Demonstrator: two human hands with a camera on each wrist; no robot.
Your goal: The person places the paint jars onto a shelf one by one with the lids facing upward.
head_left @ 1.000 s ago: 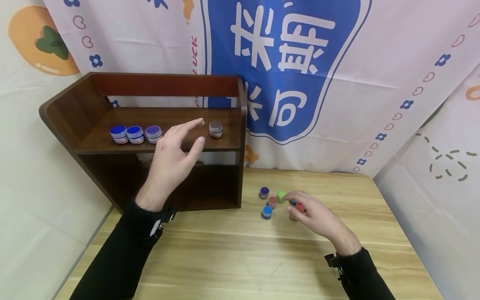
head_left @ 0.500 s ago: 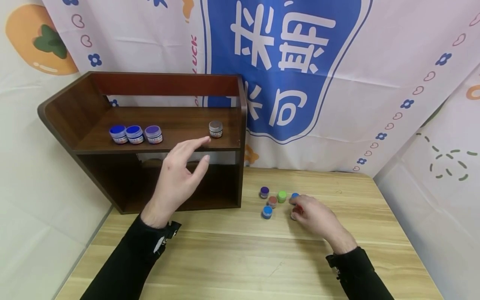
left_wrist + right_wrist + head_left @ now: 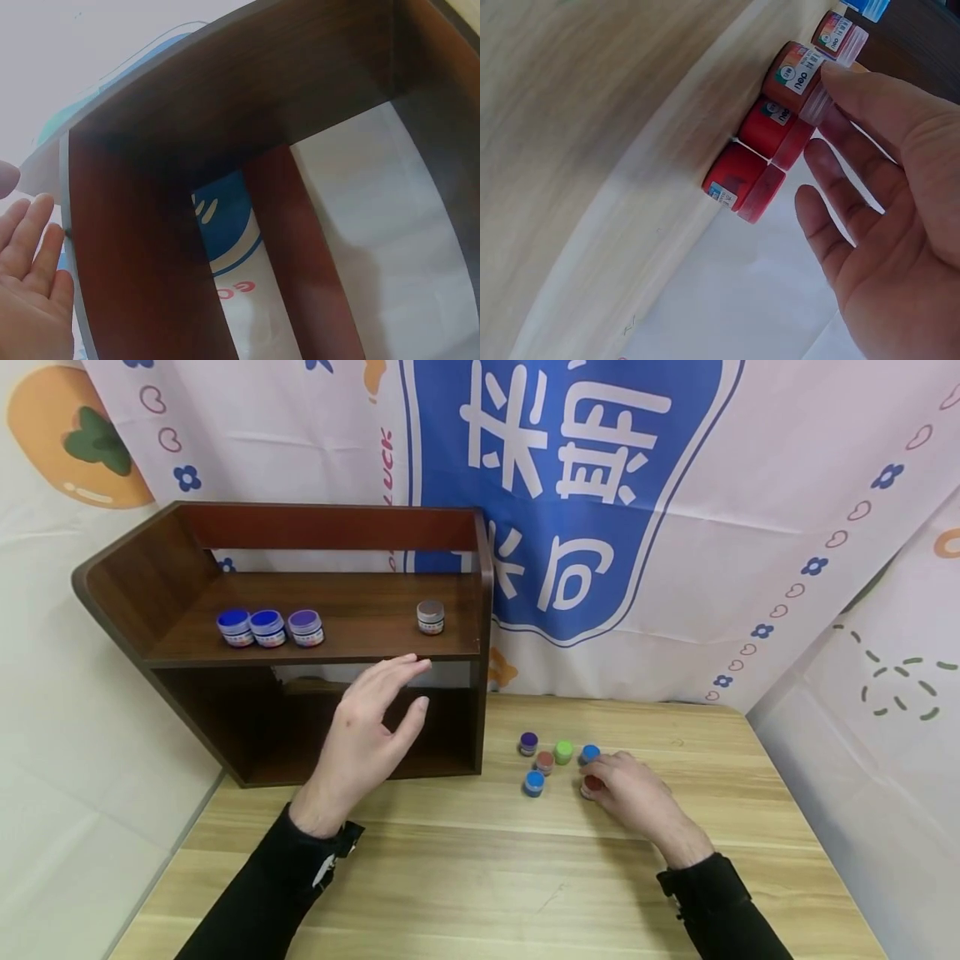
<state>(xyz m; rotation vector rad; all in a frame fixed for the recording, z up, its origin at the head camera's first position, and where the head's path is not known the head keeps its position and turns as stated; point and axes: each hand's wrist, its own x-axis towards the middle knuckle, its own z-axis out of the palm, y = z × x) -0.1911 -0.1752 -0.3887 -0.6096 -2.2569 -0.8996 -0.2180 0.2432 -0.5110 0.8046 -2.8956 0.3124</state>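
Note:
My right hand (image 3: 641, 797) is low over the table at the cluster of small paint jars. Its thumb and fingers pinch the lid of a brownish-orange paint jar (image 3: 793, 79), which stands on the table. Beside that jar in the right wrist view are two red paint jars (image 3: 769, 131), and past it a smaller reddish one (image 3: 840, 36). In the head view the hand hides part of this group; a blue-lidded jar (image 3: 590, 754) shows behind the fingers. My left hand (image 3: 367, 735) hovers before the shelf's lower compartment, fingers extended, thumb apart, holding nothing.
A dark brown wooden shelf (image 3: 486, 710) stands at the left. Three blue- and purple-lidded jars (image 3: 268, 628) and a grey-lidded one (image 3: 431, 617) sit on its upper board. Left of my right hand are purple (image 3: 528, 743), green (image 3: 563, 752), reddish (image 3: 544, 763) and blue (image 3: 534, 783) jars.
My left hand has come down from the upper board to in front of the lower compartment. My right hand has lowered and closed its fingers on the brownish-orange paint jar.

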